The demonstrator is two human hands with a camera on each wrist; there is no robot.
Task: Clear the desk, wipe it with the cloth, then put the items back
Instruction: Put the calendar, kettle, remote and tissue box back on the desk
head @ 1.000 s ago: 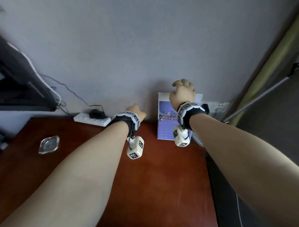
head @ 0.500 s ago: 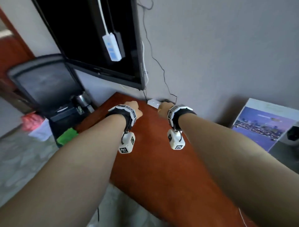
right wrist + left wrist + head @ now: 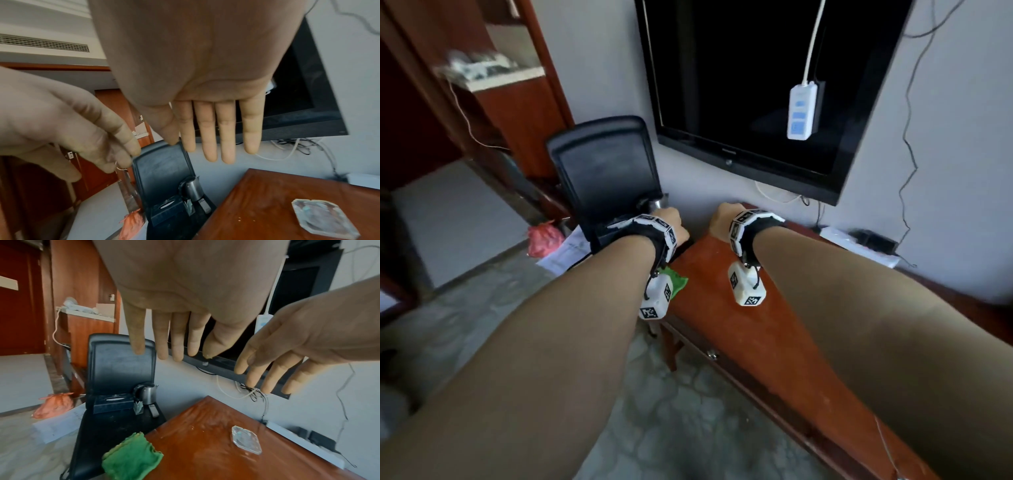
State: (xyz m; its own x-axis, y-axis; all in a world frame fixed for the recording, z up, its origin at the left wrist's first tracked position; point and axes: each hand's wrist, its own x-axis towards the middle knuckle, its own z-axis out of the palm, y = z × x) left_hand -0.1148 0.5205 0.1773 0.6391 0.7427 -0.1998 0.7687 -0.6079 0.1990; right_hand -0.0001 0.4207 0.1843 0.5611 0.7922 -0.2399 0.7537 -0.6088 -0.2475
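Observation:
Both hands hover empty, fingers straight, over the left end of the red-brown desk (image 3: 722, 308). My left hand (image 3: 671, 226) (image 3: 174, 337) is past the desk's edge, above a black chair (image 3: 602, 164). My right hand (image 3: 719, 221) (image 3: 209, 134) is beside it, over the desk corner. A crumpled green cloth (image 3: 131, 457) (image 3: 678, 282) lies on the chair seat against the desk's edge. A clear glass ashtray (image 3: 246, 441) (image 3: 320, 217) sits on the desk. On the chair stand a steel kettle (image 3: 149, 393), a black tissue box (image 3: 113, 403) and a remote (image 3: 154, 410).
A black wall-mounted screen (image 3: 756, 85) hangs above the desk with a white power strip (image 3: 803, 111) dangling in front. Another power strip (image 3: 856, 245) lies at the desk's back edge. A red bag (image 3: 544, 240) and papers lie on the floor left of the chair.
The view has swung left from the calendar at the desk's right end to the left end. Both hands moved left with it, and the right hand has left the calendar.

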